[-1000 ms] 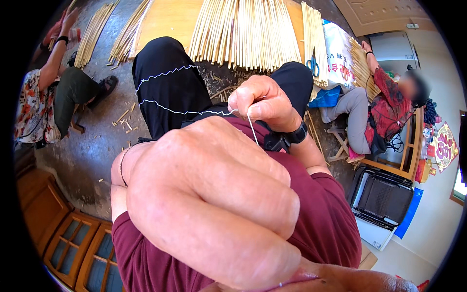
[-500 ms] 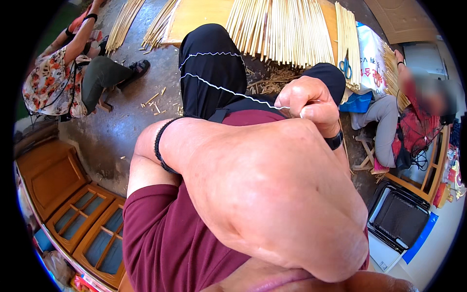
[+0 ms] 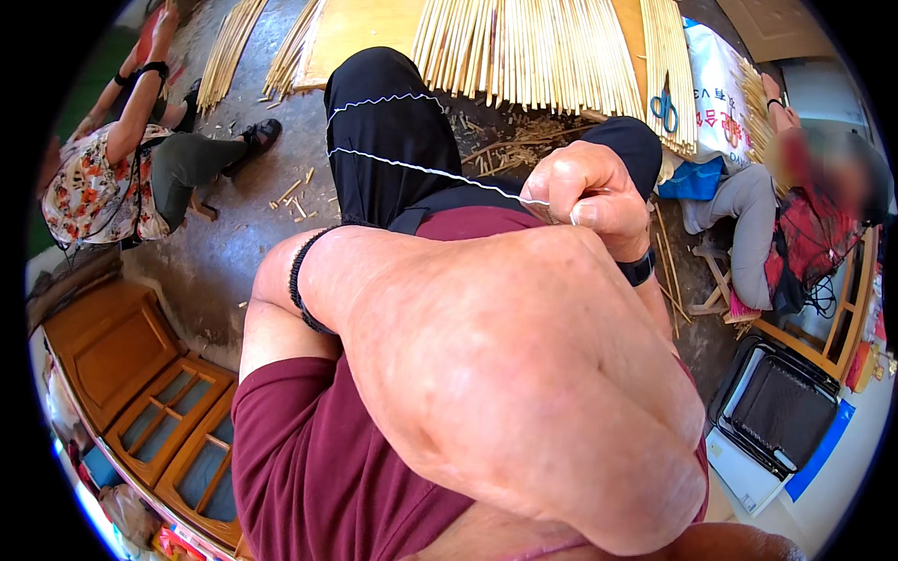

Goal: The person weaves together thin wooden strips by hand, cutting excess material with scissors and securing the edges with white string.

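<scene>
My left hand is very large in the foreground at my chin, fingers curled, what they hold hidden. My right hand, with a dark watch on the wrist, is just beyond it, closed in a pinch on a thin white string. The string runs leftward across my raised knee in dark trousers, with another wavy length higher on that knee. My left hand hides where the string goes below my right fingertips.
Bamboo sticks lie on a yellow board, with scissors and a printed sack. Co-workers sit left and right. Stick scraps litter the floor. Glazed wooden doors and folded chairs are nearby.
Since a second ago my left hand has come up closer to the camera, showing more wrist and hiding more string. The view has shifted, and the room appears turned slightly.
</scene>
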Demonstrator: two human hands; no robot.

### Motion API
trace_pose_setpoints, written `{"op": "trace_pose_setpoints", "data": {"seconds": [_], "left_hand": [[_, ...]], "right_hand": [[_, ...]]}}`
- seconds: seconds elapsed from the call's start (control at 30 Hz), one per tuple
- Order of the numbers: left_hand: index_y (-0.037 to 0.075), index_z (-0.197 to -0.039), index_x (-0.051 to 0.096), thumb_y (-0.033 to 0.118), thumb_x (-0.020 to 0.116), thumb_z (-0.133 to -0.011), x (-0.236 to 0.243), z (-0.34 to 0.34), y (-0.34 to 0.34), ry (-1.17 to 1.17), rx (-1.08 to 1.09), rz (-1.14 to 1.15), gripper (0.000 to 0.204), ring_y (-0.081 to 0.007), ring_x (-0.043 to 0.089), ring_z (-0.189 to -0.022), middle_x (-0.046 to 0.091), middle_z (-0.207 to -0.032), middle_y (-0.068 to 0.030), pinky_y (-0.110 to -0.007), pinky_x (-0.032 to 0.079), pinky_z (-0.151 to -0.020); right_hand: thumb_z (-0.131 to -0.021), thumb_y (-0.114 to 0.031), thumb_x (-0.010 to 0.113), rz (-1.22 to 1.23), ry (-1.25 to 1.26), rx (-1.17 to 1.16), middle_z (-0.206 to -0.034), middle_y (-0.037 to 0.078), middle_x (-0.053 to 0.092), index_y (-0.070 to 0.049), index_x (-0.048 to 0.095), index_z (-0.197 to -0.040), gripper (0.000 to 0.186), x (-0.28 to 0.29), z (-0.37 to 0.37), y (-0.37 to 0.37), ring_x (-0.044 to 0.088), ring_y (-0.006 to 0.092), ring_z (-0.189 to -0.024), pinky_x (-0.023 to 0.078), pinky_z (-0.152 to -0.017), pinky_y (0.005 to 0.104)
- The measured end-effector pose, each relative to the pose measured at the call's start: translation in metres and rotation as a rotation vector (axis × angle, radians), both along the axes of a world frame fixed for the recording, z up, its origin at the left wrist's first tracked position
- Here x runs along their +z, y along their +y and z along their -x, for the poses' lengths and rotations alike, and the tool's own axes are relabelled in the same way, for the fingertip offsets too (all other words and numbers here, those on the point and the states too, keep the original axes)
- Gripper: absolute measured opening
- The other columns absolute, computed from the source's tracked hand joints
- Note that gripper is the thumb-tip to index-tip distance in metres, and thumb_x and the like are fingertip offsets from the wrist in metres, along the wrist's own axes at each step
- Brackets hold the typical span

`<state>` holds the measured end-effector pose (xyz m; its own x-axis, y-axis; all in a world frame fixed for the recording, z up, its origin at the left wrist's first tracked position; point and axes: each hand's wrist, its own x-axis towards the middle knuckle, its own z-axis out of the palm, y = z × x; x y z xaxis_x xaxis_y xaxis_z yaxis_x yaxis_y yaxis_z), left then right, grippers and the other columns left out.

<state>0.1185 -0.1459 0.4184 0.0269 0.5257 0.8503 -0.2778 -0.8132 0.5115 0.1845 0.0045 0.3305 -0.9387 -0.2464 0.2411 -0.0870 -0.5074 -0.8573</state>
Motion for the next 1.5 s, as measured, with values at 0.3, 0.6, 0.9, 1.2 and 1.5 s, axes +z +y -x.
{"op": "trace_pose_setpoints", "data": {"seconds": [0.3, 0.6, 0.9, 1.2, 1.5], "left_hand": [[0.004, -0.086, 0.06, 0.01, 0.063, -0.08, 0.001, 0.017, 0.014, 0.087, 0.013, 0.057, 0.009, -0.0181, 0.055, -0.068, 0.059, -0.078, -0.008, -0.028, 0.04, -0.056], [0.005, -0.088, 0.058, 0.01, 0.058, -0.089, -0.059, 0.064, 0.063, -0.731, 0.402, 0.887, 0.005, -0.004, 0.027, -0.045, 0.036, -0.057, 0.0055, -0.02, 0.024, -0.044], [0.003, -0.085, 0.057, 0.006, 0.054, -0.087, -0.047, 0.045, 0.063, -0.475, 0.423, 0.872, 0.005, -0.0072, 0.034, -0.046, 0.043, -0.059, 0.0014, -0.022, 0.03, -0.045], [-0.004, -0.08, 0.065, 0.005, 0.06, -0.081, 0.009, 0.005, 0.044, 0.01, -0.013, 0.199, 0.011, -0.0121, 0.044, -0.042, 0.057, -0.064, -0.0087, -0.025, 0.027, -0.036], [0.001, -0.077, 0.06, 0.003, 0.058, -0.082, -0.022, 0.024, 0.033, 0.189, 0.759, 0.738, 0.006, -0.0089, 0.046, -0.049, 0.055, -0.064, -0.0027, -0.021, 0.034, -0.045]], "right_hand": [[-0.074, -0.025, 0.063, 0.04, 0.047, -0.068, -0.05, 0.002, 0.034, -0.004, 0.042, -0.053, 0.036, -0.017, 0.002, 0.015, 0.029, 0.0142, -0.046, 0.023, -0.047, 0.0304], [-0.096, -0.023, 0.05, 0.217, -0.51, -0.663, -0.063, -0.002, 0.044, -0.004, 0.052, -0.099, 0.02, -0.066, 0.007, 0.057, 0.031, 0.0023, -0.048, 0.026, -0.042, 0.0174], [-0.095, -0.013, 0.047, -0.062, -0.378, -0.919, -0.078, 0.009, 0.065, 0.0, 0.058, -0.103, 0.019, -0.062, -0.015, 0.082, 0.053, 0.007, -0.051, 0.037, -0.042, 0.0175], [-0.097, -0.012, 0.043, 0.104, -0.315, -0.647, -0.083, 0.013, 0.065, 0.001, 0.053, -0.12, 0.029, -0.044, -0.005, 0.062, 0.059, 0.0078, -0.06, 0.045, -0.049, 0.0172], [-0.092, -0.014, 0.054, -0.005, -0.36, -0.636, -0.085, 0.011, 0.066, -0.001, 0.058, -0.096, 0.014, -0.043, -0.006, 0.046, 0.065, 0.014, -0.07, 0.05, -0.06, 0.0214]]}}
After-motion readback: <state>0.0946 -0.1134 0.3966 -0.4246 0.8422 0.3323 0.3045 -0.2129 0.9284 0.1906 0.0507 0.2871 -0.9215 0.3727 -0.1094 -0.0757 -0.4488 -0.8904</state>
